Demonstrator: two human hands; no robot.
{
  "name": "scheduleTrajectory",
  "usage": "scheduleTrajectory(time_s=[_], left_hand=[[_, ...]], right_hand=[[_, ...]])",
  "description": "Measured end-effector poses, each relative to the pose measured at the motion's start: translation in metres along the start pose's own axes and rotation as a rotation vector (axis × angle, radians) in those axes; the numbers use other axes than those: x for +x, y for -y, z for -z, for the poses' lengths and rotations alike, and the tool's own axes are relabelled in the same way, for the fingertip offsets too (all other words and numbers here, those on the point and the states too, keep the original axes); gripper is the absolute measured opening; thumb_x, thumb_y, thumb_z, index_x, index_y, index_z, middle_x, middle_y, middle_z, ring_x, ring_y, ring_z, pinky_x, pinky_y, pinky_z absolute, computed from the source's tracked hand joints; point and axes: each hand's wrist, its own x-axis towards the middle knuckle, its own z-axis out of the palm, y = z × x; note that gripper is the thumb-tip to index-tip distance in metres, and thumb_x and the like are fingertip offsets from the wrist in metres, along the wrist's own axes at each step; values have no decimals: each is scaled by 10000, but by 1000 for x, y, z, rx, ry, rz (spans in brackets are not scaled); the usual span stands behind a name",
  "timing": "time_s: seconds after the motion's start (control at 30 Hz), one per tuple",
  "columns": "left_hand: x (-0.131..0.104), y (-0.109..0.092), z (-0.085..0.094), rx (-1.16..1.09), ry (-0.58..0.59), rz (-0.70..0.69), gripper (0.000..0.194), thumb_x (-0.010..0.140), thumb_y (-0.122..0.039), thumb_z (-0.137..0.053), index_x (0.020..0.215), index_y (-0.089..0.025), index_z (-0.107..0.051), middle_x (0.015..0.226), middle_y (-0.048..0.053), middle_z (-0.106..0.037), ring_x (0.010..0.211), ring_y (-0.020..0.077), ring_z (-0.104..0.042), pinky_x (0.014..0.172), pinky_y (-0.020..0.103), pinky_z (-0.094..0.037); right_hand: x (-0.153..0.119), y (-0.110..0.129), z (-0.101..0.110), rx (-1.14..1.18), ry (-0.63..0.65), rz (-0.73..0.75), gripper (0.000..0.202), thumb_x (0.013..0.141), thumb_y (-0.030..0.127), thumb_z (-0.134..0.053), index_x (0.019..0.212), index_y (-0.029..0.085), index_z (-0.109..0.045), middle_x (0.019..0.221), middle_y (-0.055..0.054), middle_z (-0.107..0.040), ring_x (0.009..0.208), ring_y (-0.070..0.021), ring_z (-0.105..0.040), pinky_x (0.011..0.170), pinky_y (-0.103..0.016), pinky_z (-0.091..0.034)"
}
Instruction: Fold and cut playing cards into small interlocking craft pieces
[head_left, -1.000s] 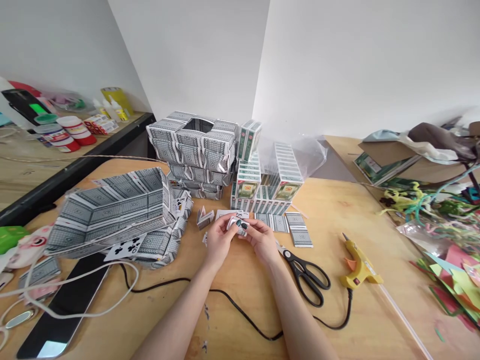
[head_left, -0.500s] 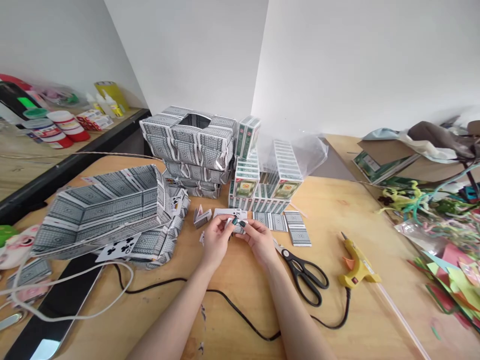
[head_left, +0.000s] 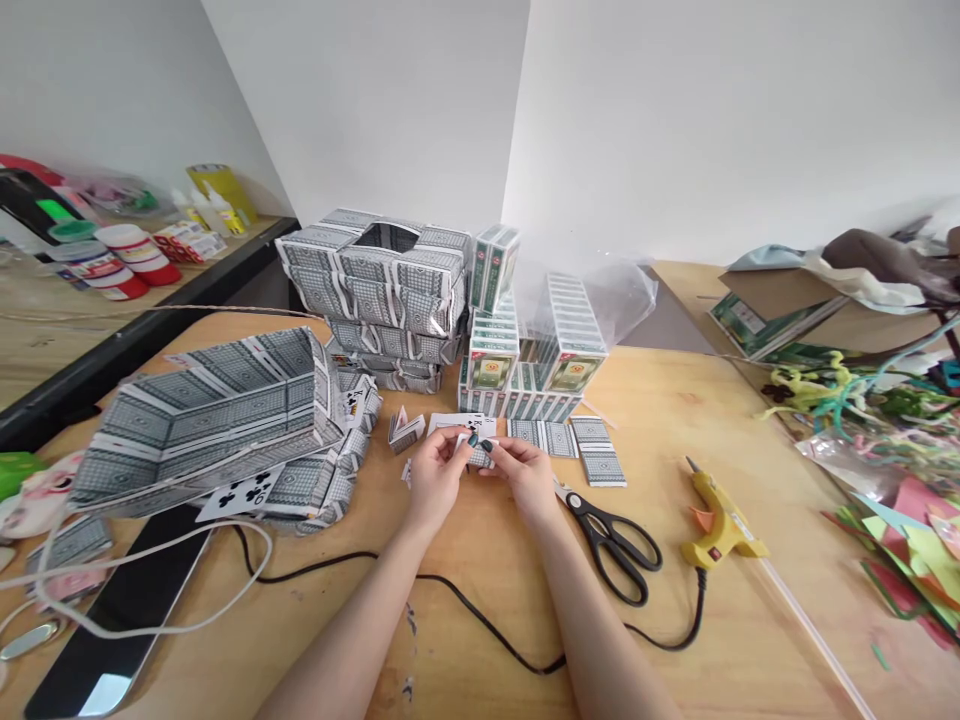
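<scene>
Between my two hands is a playing card [head_left: 480, 455], its patterned grey back partly showing. My left hand [head_left: 437, 475] pinches its left side with thumb and fingers; my right hand [head_left: 529, 480] grips the right side the same way. My fingers cover much of the card. Just behind lies a face-up king card [head_left: 454, 422] on the table. A small folded card piece [head_left: 405, 432] stands to the left. Grey-backed cards [head_left: 598, 452] lie to the right, and black-handled scissors [head_left: 613, 540] rest beside my right hand.
A yellow glue gun [head_left: 720, 525] lies at right, its black cord [head_left: 480, 612] running under my forearms. Card-covered boxes [head_left: 375, 285] and boxed card decks [head_left: 495, 370] stand at the back. An open card-covered tray [head_left: 225, 420] sits left, near a white cable [head_left: 150, 632].
The held card is tilted slightly, with more of its patterned back showing. Both hands keep their pinch in nearly the same place. The view has shifted a little.
</scene>
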Motion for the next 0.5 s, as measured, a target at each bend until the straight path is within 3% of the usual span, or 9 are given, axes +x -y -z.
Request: scheduleTrajectory(time_s=[0.5], left_hand=[[2,6,3,27,29,-46,154,676,-207,-599,819,-155,-578,815,32,-629,748,142,-583,671,248,-452]], right_hand=[[-1,4,4,-240,54,30,245,653,379,-657,713,143,-684,644,-44,-666,499,-138,-569,503,-260,-476]])
